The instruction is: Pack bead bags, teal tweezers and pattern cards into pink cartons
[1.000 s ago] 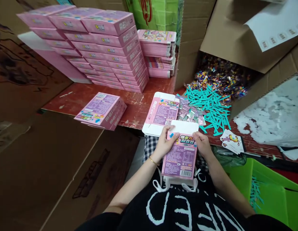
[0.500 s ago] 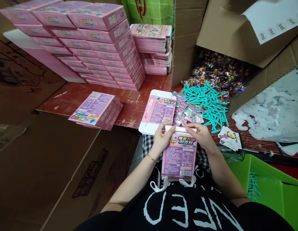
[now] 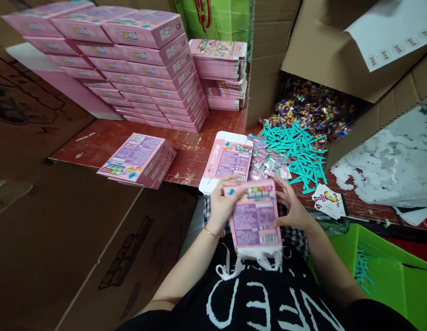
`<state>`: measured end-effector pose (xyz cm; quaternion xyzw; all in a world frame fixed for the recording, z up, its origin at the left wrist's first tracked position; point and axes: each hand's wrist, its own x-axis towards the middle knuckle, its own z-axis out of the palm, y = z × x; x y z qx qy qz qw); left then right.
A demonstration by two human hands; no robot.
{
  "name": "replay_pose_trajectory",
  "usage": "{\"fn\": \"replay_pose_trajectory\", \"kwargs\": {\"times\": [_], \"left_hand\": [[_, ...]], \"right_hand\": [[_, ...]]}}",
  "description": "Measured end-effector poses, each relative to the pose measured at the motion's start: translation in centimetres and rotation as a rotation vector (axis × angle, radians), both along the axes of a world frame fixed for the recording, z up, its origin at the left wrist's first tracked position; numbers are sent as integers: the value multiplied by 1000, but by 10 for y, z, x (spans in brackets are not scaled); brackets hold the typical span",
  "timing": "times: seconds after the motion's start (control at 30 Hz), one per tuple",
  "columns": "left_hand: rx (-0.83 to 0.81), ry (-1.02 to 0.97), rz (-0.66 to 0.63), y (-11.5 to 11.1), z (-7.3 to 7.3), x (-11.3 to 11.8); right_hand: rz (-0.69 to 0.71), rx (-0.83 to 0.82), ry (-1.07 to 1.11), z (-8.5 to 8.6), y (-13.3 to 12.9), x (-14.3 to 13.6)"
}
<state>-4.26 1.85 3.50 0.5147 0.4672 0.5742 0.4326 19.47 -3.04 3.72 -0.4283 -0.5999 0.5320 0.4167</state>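
A pink and purple cardboard box (image 3: 255,216) is held over my lap, its printed face and barcode turned up, slightly blurred. White flaps show at its near end, by my shirt. My left hand (image 3: 224,202) grips its far left corner, thumb on the printed face. My right hand (image 3: 292,209) holds its right edge, with the thumb on the face and the fingers partly hidden beside it. Just beyond, a flat pink carton (image 3: 230,156) with white end flaps lies on the table, next to small shiny sachets (image 3: 267,161).
Pink boxes (image 3: 141,69) are stacked at the back left, with folded cartons (image 3: 218,59) beside them. More boxes (image 3: 139,158) lie at the table's left edge. Turquoise plastic sticks (image 3: 303,154), bead packets (image 3: 303,108) and printed cards (image 3: 329,200) are on the right. A green bin (image 3: 389,285) stands lower right.
The white flap at the box's far end has gone out of sight and the near end's white flaps now show. My right hand has moved from the far end down the right edge.
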Motion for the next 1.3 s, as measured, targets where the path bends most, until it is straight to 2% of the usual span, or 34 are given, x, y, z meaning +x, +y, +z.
{"fn": "replay_pose_trajectory", "kwargs": {"times": [0.07,0.13,0.17,0.23,0.3,0.33,0.37,0.4,0.43,0.5,0.53,0.57,0.6,0.63,0.7,0.73,0.8,0.9,1.0,1.1,1.2,1.23,1.3], "left_hand": [[33,-88,203,11,3,-12],[50,-127,257,20,5,-23],[62,-111,227,24,7,-27],[136,14,148,25,14,-34],[260,273,111,18,26,-36],[321,433,94,11,33,-35],[378,586,52,3,40,-33],[432,719,-39,-6,46,-30],[491,811,-187,-14,50,-26],[610,846,-544,-26,51,-17],[633,816,-684,-29,49,-12],[614,780,-756,-30,44,-9],[549,755,-751,-30,38,-8],[449,749,-687,-29,32,-7],[214,768,-520,-25,19,-9],[117,767,-454,-24,14,-11],[-21,741,-390,-23,6,-14],[-122,683,-349,-22,0,-17],[-161,618,-308,-17,0,-18],[-178,543,-276,-10,4,-18],[-191,500,-242,-1,15,-14],[-190,483,-227,3,20,-12],[-181,443,-215,11,28,-11]], "right_hand": [[78,-111,23,2,-8,5],[89,-164,35,5,-11,8],[26,-146,51,7,-10,9],[-225,-51,120,13,-6,10],[-457,78,216,23,-2,10],[-486,140,264,30,-1,10],[-429,187,297,38,-1,9],[-280,207,306,46,-1,7],[-73,198,290,54,-1,5],[352,86,211,63,6,0],[487,15,165,63,15,-2],[518,-45,120,59,28,-2],[436,-85,66,51,45,-1],[261,-107,-15,40,66,1],[-256,-100,-250,12,110,8],[-453,-102,-380,-3,131,12],[-613,-117,-494,-29,165,18],[-648,-139,-498,-52,189,22],[-665,-125,-429,-54,192,25],[-699,-69,-317,-35,182,24],[-711,58,-166,-2,159,11],[-659,118,-123,10,149,3],[-418,219,-94,30,132,-13]]}}
